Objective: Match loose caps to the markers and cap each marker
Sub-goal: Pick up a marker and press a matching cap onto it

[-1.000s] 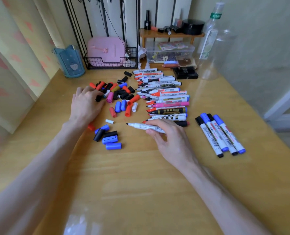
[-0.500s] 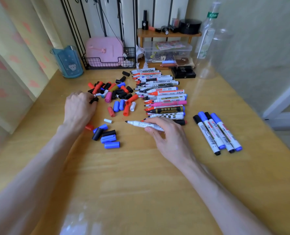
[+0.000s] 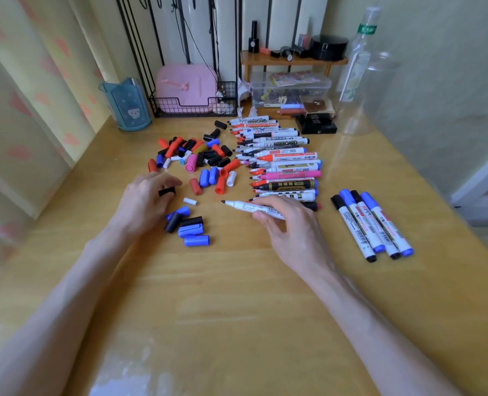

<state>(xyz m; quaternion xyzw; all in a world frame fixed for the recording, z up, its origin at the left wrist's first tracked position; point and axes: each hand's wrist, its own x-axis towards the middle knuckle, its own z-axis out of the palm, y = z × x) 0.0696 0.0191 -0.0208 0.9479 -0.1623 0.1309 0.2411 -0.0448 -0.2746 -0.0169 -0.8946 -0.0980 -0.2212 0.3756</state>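
**Black cap (image 3: pixel 167 192) going to the dark-tipped marker (image 3: pixel 254 207)**

Left hand (image 3: pixel 148 198) pinches the black cap between thumb and fingers, low over the tabletop (image 3: pixel 237 310), near side of the loose caps (image 3: pixel 200 158). Right hand (image 3: pixel 291 224) is curled round the marker's white barrel. Its bare tip points left at the cap, just in front of the row of uncapped markers (image 3: pixel 282 161).

Can't tell which way the cap's open end faces, so I'd turn it to the tip first. Then I'd line both up on one axis and push straight until it seats. Cap sizes in the pile differ, so a loose or jammed fit likely means the wrong cap. Once capped, I'd lay it with the capped markers (image 3: pixel 371 224) on the right.
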